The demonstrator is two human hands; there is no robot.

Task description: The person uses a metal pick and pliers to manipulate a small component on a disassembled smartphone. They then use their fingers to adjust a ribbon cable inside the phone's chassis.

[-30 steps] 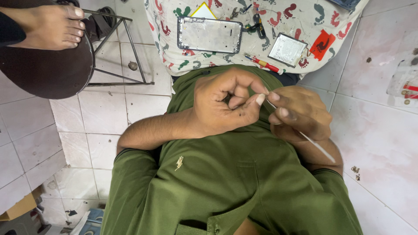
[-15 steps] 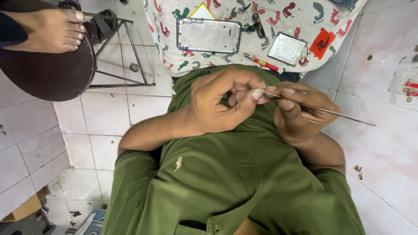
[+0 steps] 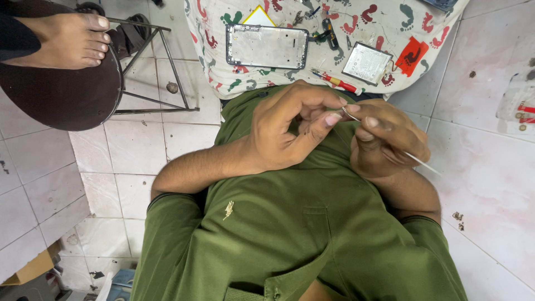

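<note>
Above the green shirt [image 3: 290,234], the right hand [image 3: 387,139] pinches thin tweezers [image 3: 415,159]; the left hand [image 3: 290,128] curls fingertips at their tip. A phone frame [image 3: 266,47] lies on the patterned cloth's [image 3: 390,22] near edge.

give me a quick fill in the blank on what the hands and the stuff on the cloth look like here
1. The right hand holds thin metal ____.
2. The left hand has its fingertips pinched near the tool's ____.
3. The phone frame lies on a cloth printed with ____.
4. The small screwdriver on the cloth has a ____ handle.

Missing words: tweezers; tip; footprints; red
</note>
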